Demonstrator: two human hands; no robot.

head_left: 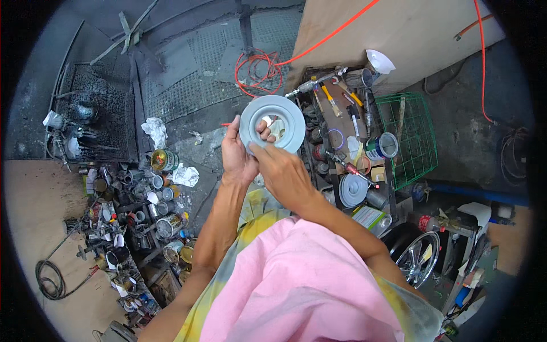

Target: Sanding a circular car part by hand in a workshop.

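Nearest, a pink cloth point(302, 279) drapes over the person's front, above yellow-and-grey clothing point(199, 310). Just beyond it, both bare hands meet at a grey round disc point(293, 132) with a wide central hole, held up off the floor near the middle of the view. The left hand point(238, 158) grips it from the left and below, thumb along the rim. The right hand point(288, 174) is curled against its near edge; whether it pinches or only presses, I cannot tell. Fingertips show through the hole.

To the right, a chrome-rimmed wheel point(420, 259) stands near a bench, where more grey discs point(353, 190) lie stacked beside a red-and-silver tool point(358, 169). Farther along are a tin point(387, 146) and a paintbrush point(331, 101), with a green wire basket point(419, 165) alongside. Leftward, crumpled white paper point(154, 132) lies on the floor near a yellow-topped tin point(164, 160). Farthest, an orange-red hose point(327, 36) runs from a loose coil past a pale panel point(393, 31).
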